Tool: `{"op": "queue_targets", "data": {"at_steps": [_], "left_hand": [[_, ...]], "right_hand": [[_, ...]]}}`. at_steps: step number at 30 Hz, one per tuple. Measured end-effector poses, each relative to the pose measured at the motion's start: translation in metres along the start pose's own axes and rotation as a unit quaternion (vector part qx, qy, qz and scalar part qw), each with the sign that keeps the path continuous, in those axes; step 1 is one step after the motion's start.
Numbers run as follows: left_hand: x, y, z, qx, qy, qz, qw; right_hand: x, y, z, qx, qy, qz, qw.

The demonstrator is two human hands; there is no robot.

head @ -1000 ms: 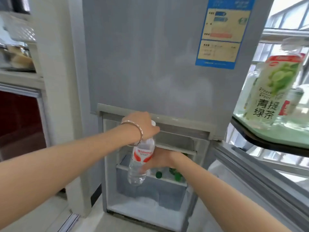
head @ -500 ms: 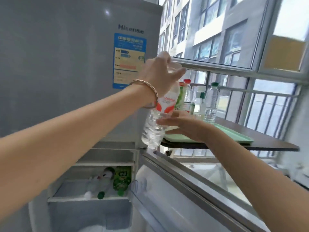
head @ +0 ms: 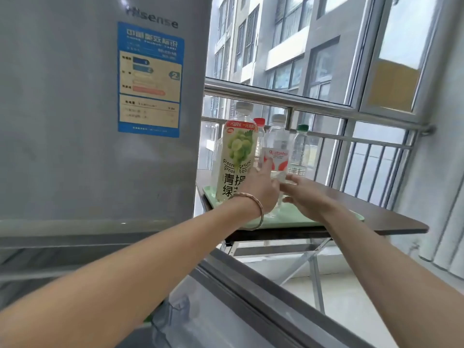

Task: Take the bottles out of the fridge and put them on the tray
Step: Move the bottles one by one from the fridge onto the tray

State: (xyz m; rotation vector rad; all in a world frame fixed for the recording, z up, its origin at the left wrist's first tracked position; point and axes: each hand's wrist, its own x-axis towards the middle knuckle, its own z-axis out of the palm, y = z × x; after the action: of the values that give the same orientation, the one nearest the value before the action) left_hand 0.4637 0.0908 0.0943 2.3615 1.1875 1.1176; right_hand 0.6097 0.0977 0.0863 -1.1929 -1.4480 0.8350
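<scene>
My left hand, with a bangle on the wrist, is closed around a clear water bottle with a red and white label. The bottle stands upright over the pale green tray; its base is hidden behind my hands. My right hand is at the bottle's lower right side, fingers apart, holding nothing. On the tray to the left stands a tall green grape tea bottle. Behind are a red-capped bottle and a green-capped water bottle.
The tray lies on a dark brown folding table in front of a metal window railing. The grey fridge fills the left. Its open lower door juts out below my arms, close under the table edge.
My left hand has carried the water bottle from the open fridge compartment up and right to the tray. My right hand has slid from under the bottle to its side. My view has turned right.
</scene>
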Motion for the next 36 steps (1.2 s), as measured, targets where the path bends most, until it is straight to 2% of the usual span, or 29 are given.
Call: {"op": "queue_targets", "data": {"at_steps": [8, 13, 15, 17, 19, 21, 23, 26, 29, 31, 33, 36], "left_hand": [[0.007, -0.009, -0.001, 0.032, -0.066, -0.043, 0.996], [0.005, -0.010, 0.000, 0.024, -0.073, -0.038, 0.996], [0.001, -0.011, -0.002, 0.019, -0.072, -0.033, 0.997], [-0.007, -0.013, -0.009, -0.003, -0.045, -0.030, 0.999], [-0.017, -0.016, -0.021, -0.023, -0.007, -0.044, 0.999], [-0.031, -0.022, -0.036, -0.013, 0.025, -0.055, 0.998], [-0.048, -0.031, -0.052, 0.017, 0.050, -0.067, 0.996], [-0.081, -0.051, -0.078, 0.047, 0.051, -0.082, 0.994], [-0.119, -0.087, -0.101, 0.108, 0.022, -0.136, 0.985], [-0.145, -0.118, -0.113, 0.144, -0.016, -0.184, 0.972], [-0.171, -0.154, -0.118, 0.186, -0.069, -0.243, 0.950], [-0.205, -0.201, -0.122, 0.256, -0.159, -0.299, 0.906]], "right_hand": [[0.031, 0.017, 0.009, -0.024, -0.005, -0.004, 1.000], [0.045, 0.023, 0.009, -0.048, 0.014, 0.015, 0.999], [0.044, 0.024, 0.016, -0.054, 0.073, 0.011, 0.996], [0.036, 0.020, 0.031, -0.075, 0.197, -0.017, 0.977], [0.021, 0.010, 0.047, -0.102, 0.345, -0.121, 0.925], [0.002, -0.002, 0.071, -0.127, 0.373, -0.241, 0.887], [-0.012, -0.010, 0.100, -0.159, 0.319, -0.306, 0.883], [-0.026, -0.014, 0.147, -0.210, 0.207, -0.344, 0.891], [-0.033, -0.010, 0.197, -0.271, 0.074, -0.321, 0.904], [-0.037, -0.003, 0.231, -0.331, -0.029, -0.281, 0.900], [-0.042, 0.006, 0.267, -0.393, -0.144, -0.258, 0.871], [-0.044, 0.033, 0.322, -0.487, -0.295, -0.191, 0.800]]}}
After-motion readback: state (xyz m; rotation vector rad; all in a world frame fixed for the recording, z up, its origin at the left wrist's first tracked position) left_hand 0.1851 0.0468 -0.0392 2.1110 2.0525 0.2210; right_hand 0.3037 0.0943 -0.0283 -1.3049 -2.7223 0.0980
